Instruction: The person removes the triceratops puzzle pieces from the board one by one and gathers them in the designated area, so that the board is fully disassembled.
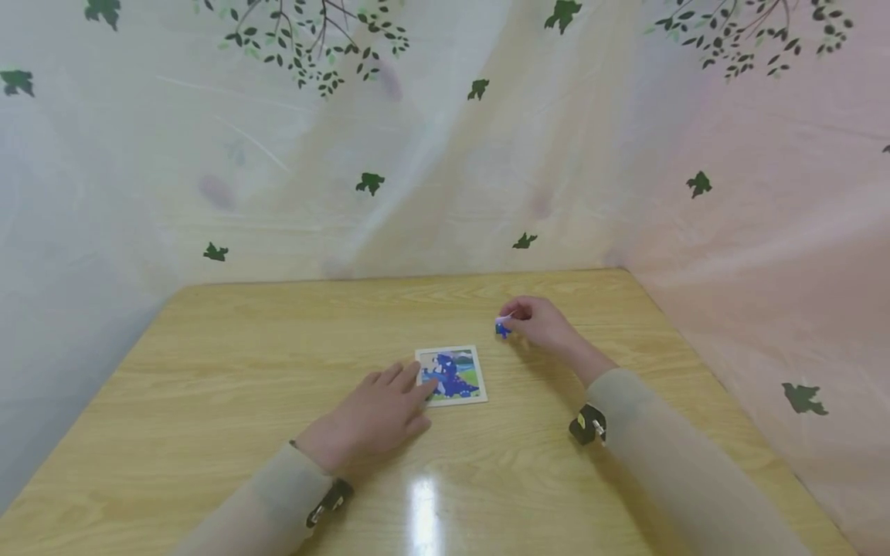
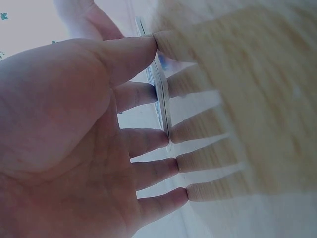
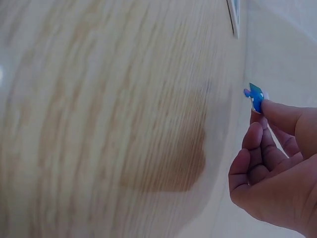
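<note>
A small square jigsaw puzzle (image 1: pixel 459 380) lies on the table, with a white frame and a picture of a blue dinosaur. My left hand (image 1: pixel 375 413) is spread flat at its left side, straight fingers reaching over the frame's left edge. From the palm side, the left wrist view shows the fingertips on the tabletop and around the frame (image 2: pixel 162 101). Up and to the right of the puzzle, my right hand (image 1: pixel 542 323) pinches a blue jigsaw piece (image 1: pixel 501 328) between thumb and forefinger. In the right wrist view the piece (image 3: pixel 256 97) is above the table, with a little green on it.
The wooden table (image 1: pixel 243 371) has its far edge against a pale hanging cloth (image 1: pixel 431 139) printed with green leaves. More cloth hangs along the right side. Each sleeve has a small dark wrist camera (image 1: pixel 589 425) on it.
</note>
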Action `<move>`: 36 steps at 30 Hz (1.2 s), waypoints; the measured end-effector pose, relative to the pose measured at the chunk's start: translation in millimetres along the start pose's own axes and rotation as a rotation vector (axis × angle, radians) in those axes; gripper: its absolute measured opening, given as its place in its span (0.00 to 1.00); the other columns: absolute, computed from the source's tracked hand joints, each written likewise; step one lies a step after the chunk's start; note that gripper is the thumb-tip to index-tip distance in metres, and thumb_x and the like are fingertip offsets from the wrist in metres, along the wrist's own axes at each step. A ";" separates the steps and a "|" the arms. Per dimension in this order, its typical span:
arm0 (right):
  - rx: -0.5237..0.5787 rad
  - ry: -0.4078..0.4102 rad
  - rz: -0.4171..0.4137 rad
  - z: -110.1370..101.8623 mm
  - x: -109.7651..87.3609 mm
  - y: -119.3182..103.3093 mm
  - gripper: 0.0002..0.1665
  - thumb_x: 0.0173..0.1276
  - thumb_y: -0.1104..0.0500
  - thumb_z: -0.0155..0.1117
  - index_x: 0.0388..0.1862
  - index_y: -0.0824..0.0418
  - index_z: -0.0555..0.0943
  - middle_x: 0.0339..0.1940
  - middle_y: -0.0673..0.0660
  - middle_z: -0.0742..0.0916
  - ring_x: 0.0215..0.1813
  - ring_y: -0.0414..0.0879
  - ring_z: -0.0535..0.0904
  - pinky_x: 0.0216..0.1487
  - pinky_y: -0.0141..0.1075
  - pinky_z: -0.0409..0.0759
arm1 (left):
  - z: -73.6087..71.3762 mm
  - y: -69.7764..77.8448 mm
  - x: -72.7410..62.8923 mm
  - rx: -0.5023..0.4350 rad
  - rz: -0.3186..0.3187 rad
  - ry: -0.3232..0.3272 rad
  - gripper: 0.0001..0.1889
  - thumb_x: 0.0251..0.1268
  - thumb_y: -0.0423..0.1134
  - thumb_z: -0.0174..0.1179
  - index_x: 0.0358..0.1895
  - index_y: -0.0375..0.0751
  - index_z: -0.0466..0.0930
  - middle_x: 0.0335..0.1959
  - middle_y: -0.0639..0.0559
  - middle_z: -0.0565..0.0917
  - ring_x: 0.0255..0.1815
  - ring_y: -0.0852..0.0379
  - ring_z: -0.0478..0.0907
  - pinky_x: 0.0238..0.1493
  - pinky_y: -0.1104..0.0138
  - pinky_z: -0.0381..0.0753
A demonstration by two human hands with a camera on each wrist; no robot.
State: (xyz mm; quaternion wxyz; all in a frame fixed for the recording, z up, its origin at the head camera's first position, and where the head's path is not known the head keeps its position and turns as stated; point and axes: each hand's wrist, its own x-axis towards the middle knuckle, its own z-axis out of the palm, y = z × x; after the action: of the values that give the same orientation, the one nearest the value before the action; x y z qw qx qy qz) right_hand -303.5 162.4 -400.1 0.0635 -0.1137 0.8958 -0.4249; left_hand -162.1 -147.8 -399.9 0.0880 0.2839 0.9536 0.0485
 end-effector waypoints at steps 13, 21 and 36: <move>-0.041 -0.012 0.043 2.8 9.8 7.2 0.08 0.82 0.62 0.70 0.52 0.65 0.85 0.45 0.58 0.85 0.45 0.49 0.77 0.42 0.35 0.78 | 2.3 0.1 -0.5 -0.006 -0.010 -0.004 0.33 0.90 0.56 0.52 0.88 0.48 0.64 0.89 0.36 0.58 0.88 0.31 0.55 0.85 0.35 0.56; -0.125 -0.011 0.036 4.7 12.8 13.3 0.07 0.82 0.60 0.70 0.50 0.63 0.86 0.42 0.57 0.83 0.46 0.51 0.75 0.46 0.40 0.74 | 0.0 2.5 -1.4 -0.004 -0.005 0.001 0.33 0.90 0.56 0.52 0.88 0.47 0.64 0.89 0.35 0.59 0.88 0.30 0.55 0.85 0.35 0.56; -0.189 -0.016 0.016 7.7 15.9 14.7 0.07 0.83 0.58 0.69 0.51 0.61 0.87 0.42 0.58 0.84 0.44 0.52 0.76 0.45 0.42 0.74 | 0.1 2.4 -1.5 -0.002 -0.007 -0.002 0.33 0.90 0.56 0.51 0.88 0.47 0.64 0.89 0.35 0.58 0.88 0.31 0.55 0.85 0.35 0.55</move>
State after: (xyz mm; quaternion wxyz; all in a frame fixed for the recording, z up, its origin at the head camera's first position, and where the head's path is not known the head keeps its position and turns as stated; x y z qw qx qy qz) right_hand -319.5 161.5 -416.7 0.0632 -0.1153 0.9323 -0.3370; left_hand -159.6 -146.6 -399.5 0.0897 0.2805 0.9544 0.0489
